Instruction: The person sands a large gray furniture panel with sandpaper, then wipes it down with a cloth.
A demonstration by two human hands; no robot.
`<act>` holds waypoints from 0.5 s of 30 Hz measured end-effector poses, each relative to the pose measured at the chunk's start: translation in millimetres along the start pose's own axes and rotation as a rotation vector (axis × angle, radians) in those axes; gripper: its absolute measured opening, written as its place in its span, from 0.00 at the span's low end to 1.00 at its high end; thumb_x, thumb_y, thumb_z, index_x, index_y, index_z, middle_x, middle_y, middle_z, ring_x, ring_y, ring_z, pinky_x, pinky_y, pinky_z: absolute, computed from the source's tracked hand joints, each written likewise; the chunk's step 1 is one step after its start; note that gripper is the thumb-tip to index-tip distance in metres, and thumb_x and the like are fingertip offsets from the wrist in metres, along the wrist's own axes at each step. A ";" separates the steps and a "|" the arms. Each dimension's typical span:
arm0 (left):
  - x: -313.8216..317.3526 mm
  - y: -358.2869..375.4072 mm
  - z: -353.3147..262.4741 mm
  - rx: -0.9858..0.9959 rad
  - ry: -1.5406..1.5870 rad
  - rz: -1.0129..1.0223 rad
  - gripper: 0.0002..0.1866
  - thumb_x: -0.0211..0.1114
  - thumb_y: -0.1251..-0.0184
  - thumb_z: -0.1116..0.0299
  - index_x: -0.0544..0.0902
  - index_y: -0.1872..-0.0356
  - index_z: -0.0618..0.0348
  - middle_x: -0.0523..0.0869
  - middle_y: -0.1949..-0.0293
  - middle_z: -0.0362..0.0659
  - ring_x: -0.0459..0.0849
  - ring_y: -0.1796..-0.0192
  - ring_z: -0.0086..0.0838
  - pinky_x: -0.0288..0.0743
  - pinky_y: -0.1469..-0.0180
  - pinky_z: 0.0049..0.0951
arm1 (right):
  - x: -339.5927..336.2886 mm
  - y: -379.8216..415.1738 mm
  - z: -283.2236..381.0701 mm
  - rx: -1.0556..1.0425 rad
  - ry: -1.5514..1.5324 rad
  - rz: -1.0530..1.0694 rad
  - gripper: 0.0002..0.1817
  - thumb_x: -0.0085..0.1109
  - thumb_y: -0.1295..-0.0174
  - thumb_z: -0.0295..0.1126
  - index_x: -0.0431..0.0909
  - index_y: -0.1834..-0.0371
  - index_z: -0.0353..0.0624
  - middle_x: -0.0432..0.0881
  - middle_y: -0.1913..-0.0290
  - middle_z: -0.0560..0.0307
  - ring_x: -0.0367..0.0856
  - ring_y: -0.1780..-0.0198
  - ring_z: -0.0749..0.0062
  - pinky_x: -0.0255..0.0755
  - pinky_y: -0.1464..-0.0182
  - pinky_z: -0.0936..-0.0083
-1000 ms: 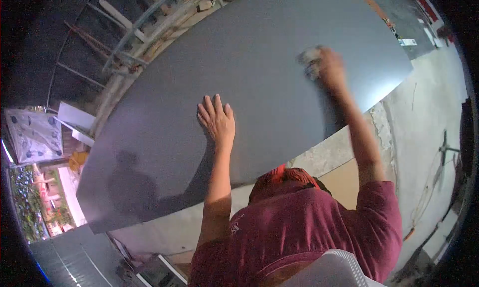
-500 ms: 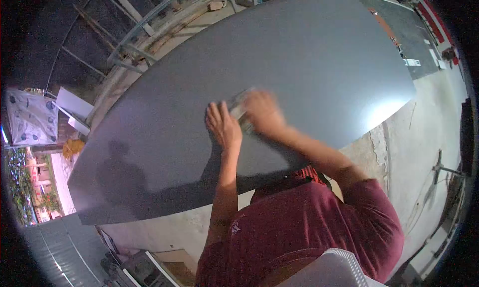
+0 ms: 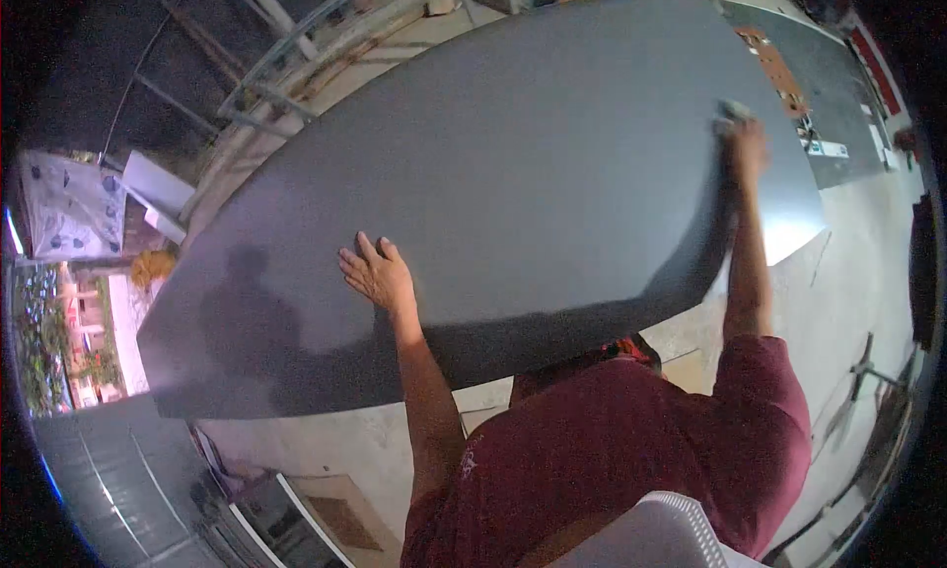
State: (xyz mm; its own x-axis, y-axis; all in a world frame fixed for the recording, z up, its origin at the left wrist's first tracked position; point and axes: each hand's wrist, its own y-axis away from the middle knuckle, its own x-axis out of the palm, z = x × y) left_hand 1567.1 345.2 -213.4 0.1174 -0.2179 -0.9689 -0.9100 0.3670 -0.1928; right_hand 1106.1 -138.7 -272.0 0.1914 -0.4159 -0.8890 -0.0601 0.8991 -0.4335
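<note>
Cloth at the panel's far right edge

Right hand (image 3: 747, 144) pinched a small cloth (image 3: 730, 114) against the grey panel (image 3: 533, 163), near its right end. Left hand (image 3: 380, 272) lay spread flat, well apart, toward the panel's near-left side.

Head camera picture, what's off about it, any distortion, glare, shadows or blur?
Head view: strong fisheye bend with black corners, so the grey panel bulges; a pale glare patch at its right corner; a person-shaped shadow near its left end; the right hand with a cloth is slightly blurred, the flat left hand is sharp.
</note>
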 end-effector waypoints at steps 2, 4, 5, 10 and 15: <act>-2.1 -4.8 -2.6 -0.024 -0.020 0.017 0.28 0.43 0.27 0.53 0.61 0.31 0.55 0.54 0.30 0.63 0.50 0.28 0.59 0.44 0.30 0.57 | -35.3 -8.6 -34.8 0.173 -0.116 0.035 0.24 0.51 0.38 0.47 0.72 0.42 0.48 0.73 0.42 0.49 0.72 0.42 0.55 0.65 0.42 0.58; -5.3 -9.8 -5.5 -0.025 0.004 0.028 0.28 0.43 0.27 0.53 0.60 0.31 0.55 0.53 0.30 0.63 0.49 0.29 0.61 0.42 0.31 0.60 | -58.8 -4.5 -13.2 0.158 -0.250 0.012 0.25 0.53 0.40 0.49 0.73 0.43 0.49 0.75 0.43 0.50 0.72 0.42 0.56 0.66 0.42 0.59; -4.4 -9.4 -4.1 -0.047 0.005 0.033 0.28 0.42 0.27 0.54 0.60 0.30 0.55 0.53 0.30 0.64 0.49 0.29 0.61 0.42 0.31 0.61 | -72.1 2.6 20.1 0.111 -0.333 0.021 0.25 0.55 0.41 0.50 0.74 0.44 0.49 0.76 0.43 0.50 0.73 0.42 0.56 0.66 0.42 0.60; -11.6 -17.0 9.0 -0.113 0.031 0.006 0.28 0.43 0.28 0.54 0.61 0.31 0.55 0.53 0.29 0.62 0.49 0.28 0.60 0.40 0.30 0.57 | -77.8 83.9 242.2 -0.598 -0.292 0.134 0.26 0.57 0.42 0.45 0.71 0.42 0.45 0.74 0.42 0.48 0.68 0.40 0.50 0.60 0.39 0.50; -4.3 -17.5 31.6 -0.116 0.028 -0.107 0.28 0.45 0.29 0.52 0.64 0.32 0.56 0.56 0.30 0.60 0.51 0.28 0.57 0.41 0.29 0.52 | -106.9 238.9 429.7 -1.242 -0.598 0.167 0.23 0.56 0.45 0.41 0.73 0.44 0.51 0.71 0.40 0.51 0.66 0.37 0.53 0.54 0.36 0.47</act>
State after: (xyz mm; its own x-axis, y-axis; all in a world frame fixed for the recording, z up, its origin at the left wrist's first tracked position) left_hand 1595.2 368.3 -210.8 0.2064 -0.2758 -0.9388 -0.9331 0.2333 -0.2737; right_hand 1492.3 179.2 -217.2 0.4629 0.0878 -0.8820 -0.8855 0.0913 -0.4556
